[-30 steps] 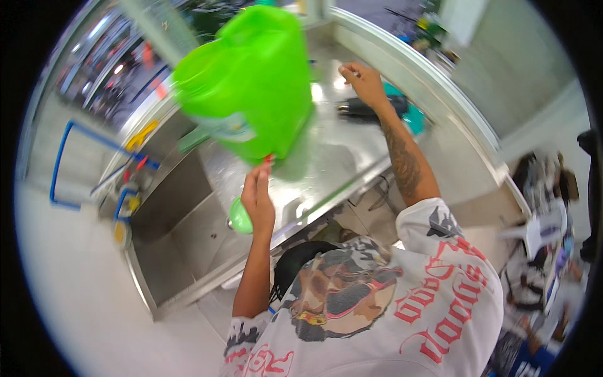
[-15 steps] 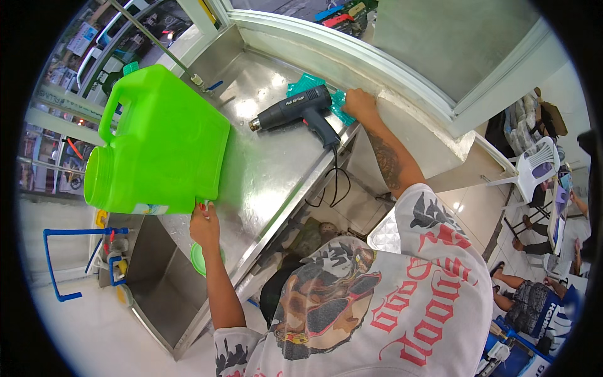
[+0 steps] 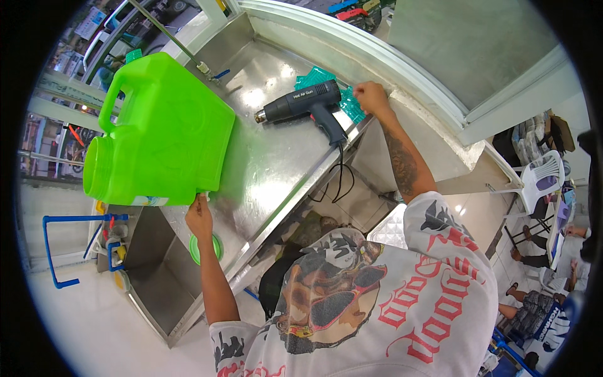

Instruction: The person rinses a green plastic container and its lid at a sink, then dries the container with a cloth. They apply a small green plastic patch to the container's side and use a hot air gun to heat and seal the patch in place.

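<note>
A big bright green plastic jug lies on its side on the steel counter, its wide open mouth toward the left. My left hand is closed at the jug's lower near corner, fingertips on a small pale fitting that they mostly hide. My right hand, fingers curled together, is at the far right of the counter, beside teal plastic pieces. Whether a piece is between those fingers cannot be made out. A black hot air gun lies between my hands, nozzle pointing left. Its cord hangs over the counter edge.
A round green lid rests near my left forearm. Below the counter's left end is a steel basin, with blue pipe on the wall. A valve on a metal pipe stands behind the jug. People and a white chair are at right.
My view has shifted slightly. My right hand has lifted a little off the teal pieces, its fingers curled. My left hand stays at the jug's corner, now further under the fitting.
</note>
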